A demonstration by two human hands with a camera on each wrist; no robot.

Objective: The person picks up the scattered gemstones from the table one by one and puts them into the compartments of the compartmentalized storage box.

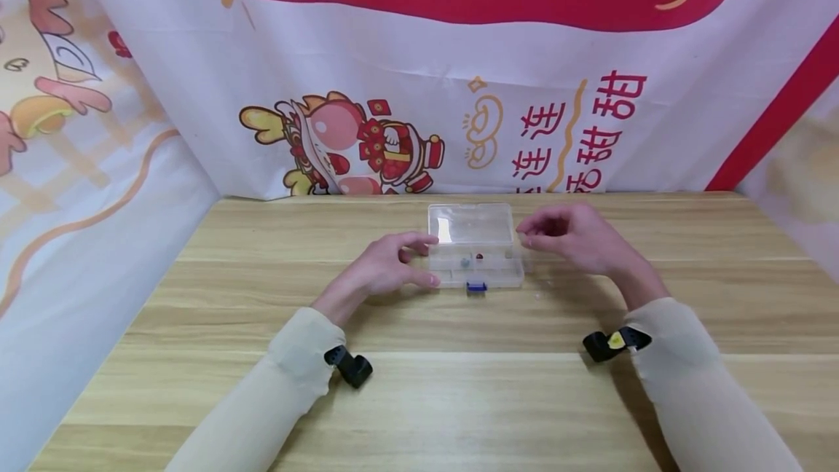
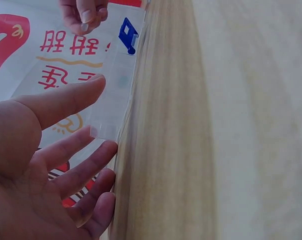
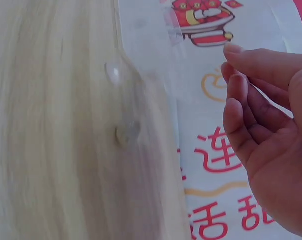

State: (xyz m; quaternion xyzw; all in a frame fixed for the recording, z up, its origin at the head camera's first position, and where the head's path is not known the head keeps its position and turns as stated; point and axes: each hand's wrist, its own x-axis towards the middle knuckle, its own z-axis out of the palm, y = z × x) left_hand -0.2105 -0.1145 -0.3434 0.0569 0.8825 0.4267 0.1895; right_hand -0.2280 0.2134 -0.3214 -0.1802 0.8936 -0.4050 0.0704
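A clear plastic compartment box [image 1: 452,279] stands on the table with its lid [image 1: 481,224] raised and a blue latch [image 1: 475,288] in front. Inside lie a dark red bead [image 1: 480,257] and a pale blue bead [image 1: 466,262]. My left hand [image 1: 393,264] is at the box's left end, thumb and fingers spread, holding nothing. Over the right end, my right hand [image 1: 577,235] pinches a small clear bead [image 2: 84,27] between thumb and fingertips. Two clear, rounded pieces, one nearer [image 3: 113,73] the box and one farther [image 3: 127,132], lie on the wood to its right.
The wooden table [image 1: 419,399] extends in front of the box and to both sides. A printed white and red cloth [image 1: 393,49] hangs close behind the table's back edge. Another printed cloth [image 1: 98,188] hangs on the left.
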